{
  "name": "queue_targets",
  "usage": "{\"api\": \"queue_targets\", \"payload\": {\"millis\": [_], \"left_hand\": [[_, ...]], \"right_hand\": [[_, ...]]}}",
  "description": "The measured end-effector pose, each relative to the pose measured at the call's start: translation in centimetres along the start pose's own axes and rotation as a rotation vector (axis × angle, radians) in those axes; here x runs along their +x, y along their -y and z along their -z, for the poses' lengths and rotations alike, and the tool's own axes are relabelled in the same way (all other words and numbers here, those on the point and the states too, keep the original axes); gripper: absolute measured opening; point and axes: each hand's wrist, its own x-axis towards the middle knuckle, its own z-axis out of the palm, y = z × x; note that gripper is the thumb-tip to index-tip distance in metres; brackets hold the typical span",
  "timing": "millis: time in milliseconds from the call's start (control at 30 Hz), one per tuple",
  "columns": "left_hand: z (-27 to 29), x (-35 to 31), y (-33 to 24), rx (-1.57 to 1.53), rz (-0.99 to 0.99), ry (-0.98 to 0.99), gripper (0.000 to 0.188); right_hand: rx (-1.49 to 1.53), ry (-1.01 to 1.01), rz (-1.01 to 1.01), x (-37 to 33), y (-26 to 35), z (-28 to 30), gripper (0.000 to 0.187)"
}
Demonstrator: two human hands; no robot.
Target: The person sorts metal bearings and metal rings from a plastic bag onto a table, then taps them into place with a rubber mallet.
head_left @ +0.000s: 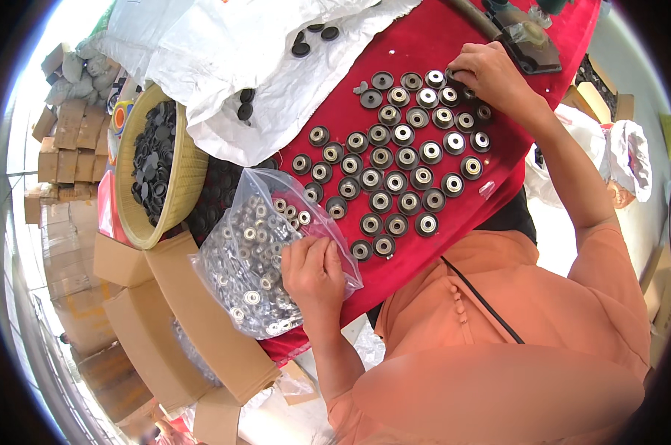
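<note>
My left hand (315, 276) is closed at the mouth of a clear plastic bag (235, 245) full of small metal ring bearings. Its fingertips are pressed together, and what they hold is hidden. At the far right of the layout, my right hand (491, 76) bends its fingers down over a dark round wheel (451, 75), mostly covered by the fingers. Many black wheels with metal bearings in their centres (381, 157) lie in loose rows on the red cloth (306, 119). Two plain black wheels (382, 80) at the far edge show no shiny bearing.
On the left stands a yellow basket (191, 163) of black discs, beside open cardboard boxes (194, 326). A white sack (224, 67) with a few black caps covers the far left. A dark metal machine base (530, 46) sits beyond my right hand.
</note>
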Motion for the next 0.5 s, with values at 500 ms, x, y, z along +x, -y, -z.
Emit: {"api": "queue_targets", "payload": {"millis": [500], "left_hand": [[2.7, 1.3, -0.7, 0.23, 0.1, 0.335, 0.011]], "right_hand": [[0.073, -0.112, -0.065, 1.0, 4.7, 0.6, 0.017]]}}
